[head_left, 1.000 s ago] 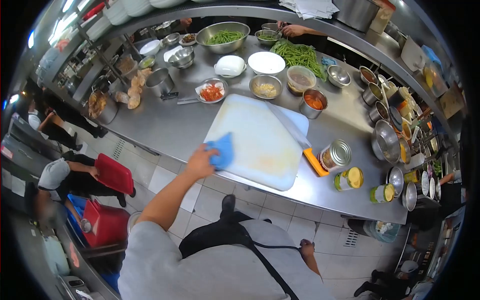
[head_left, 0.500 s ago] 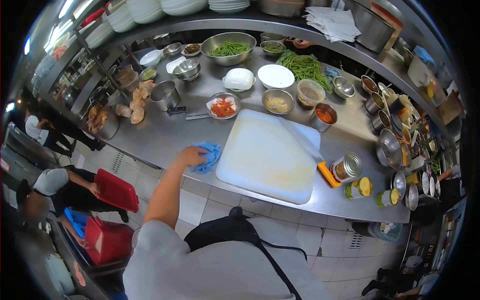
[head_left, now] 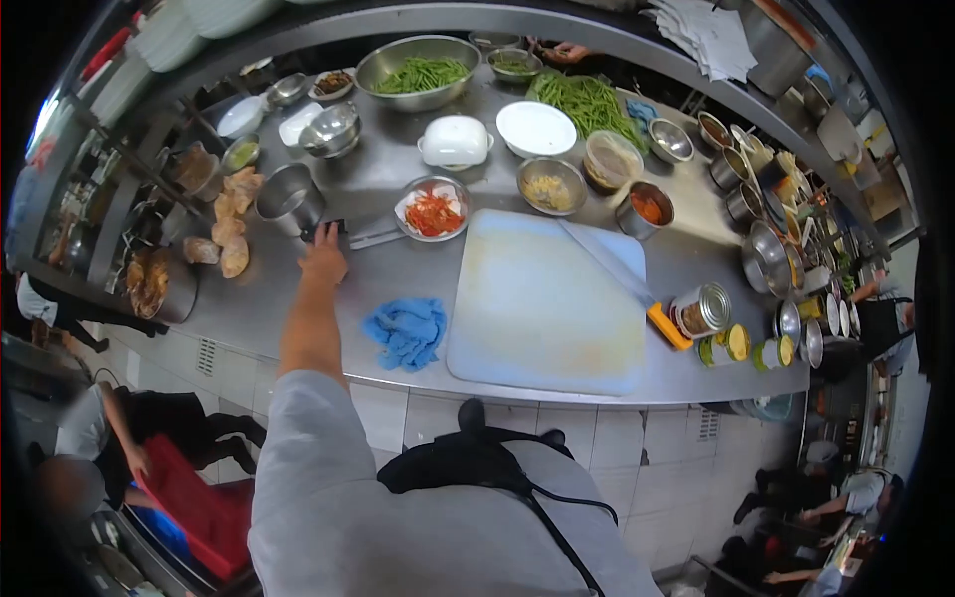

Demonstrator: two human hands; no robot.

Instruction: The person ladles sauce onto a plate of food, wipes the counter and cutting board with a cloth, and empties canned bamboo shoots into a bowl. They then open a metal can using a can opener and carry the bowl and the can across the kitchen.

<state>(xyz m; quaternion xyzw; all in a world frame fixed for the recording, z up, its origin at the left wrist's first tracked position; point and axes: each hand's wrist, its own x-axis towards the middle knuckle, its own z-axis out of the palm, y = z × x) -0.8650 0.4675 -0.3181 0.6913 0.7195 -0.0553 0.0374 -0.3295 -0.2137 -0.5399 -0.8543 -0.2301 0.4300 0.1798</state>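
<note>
My left hand [head_left: 323, 261] reaches over the steel counter, its fingers a little apart at the black handle of a knife [head_left: 374, 238]. The blade points right, toward a bowl of chopped red pieces [head_left: 435, 209]. A crumpled blue cloth [head_left: 406, 333] lies on the counter near the front edge, between my left arm and the white cutting board [head_left: 547, 308]. On the board's right side rests a large knife with an orange handle [head_left: 668, 326]. My right hand is out of view.
Behind the board are a bowl of yellowish pieces [head_left: 551, 186], green beans [head_left: 587, 104] and a white plate [head_left: 536, 129]. Cans [head_left: 701, 310] stand at the right, a steel pot [head_left: 289, 198] at the left. A person holds a red tub [head_left: 189, 507] at lower left.
My left hand has let go of the blue cloth, which stays on the counter, and has moved forward and left to the black-handled knife. The view has shifted; my right hand has left it.
</note>
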